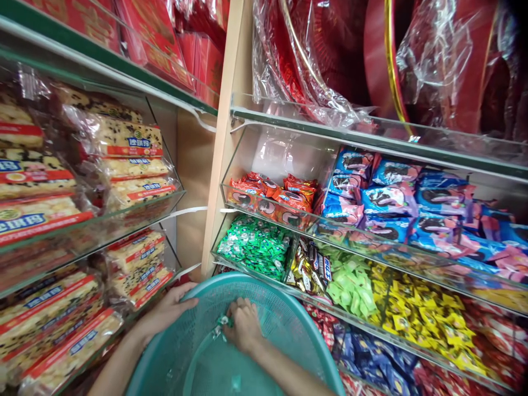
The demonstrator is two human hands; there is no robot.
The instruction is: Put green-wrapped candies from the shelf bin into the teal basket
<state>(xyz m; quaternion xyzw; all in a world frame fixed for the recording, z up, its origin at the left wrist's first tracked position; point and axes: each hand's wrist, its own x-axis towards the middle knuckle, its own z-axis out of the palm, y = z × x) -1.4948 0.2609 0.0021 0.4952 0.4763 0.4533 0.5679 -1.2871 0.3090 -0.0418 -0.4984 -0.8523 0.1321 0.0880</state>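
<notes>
Basket [289, 330] teal, fine mesh grid all over; loose sweets [220, 325] in it green with white. Bins: green sweets [256, 245] bright green with white flecks, packets [272, 195] red-orange with dark rounds, biscuit packs [396, 203] blue with pink and black-white rounds, lime sweets [350, 286] pale green, yellow sweets [421, 313] with dark print, bars [309, 267] gold and brown. Cakes [124, 143] cream, dark-speckled, with red and blue labels; boxes [157, 38] red with gold print.
</notes>
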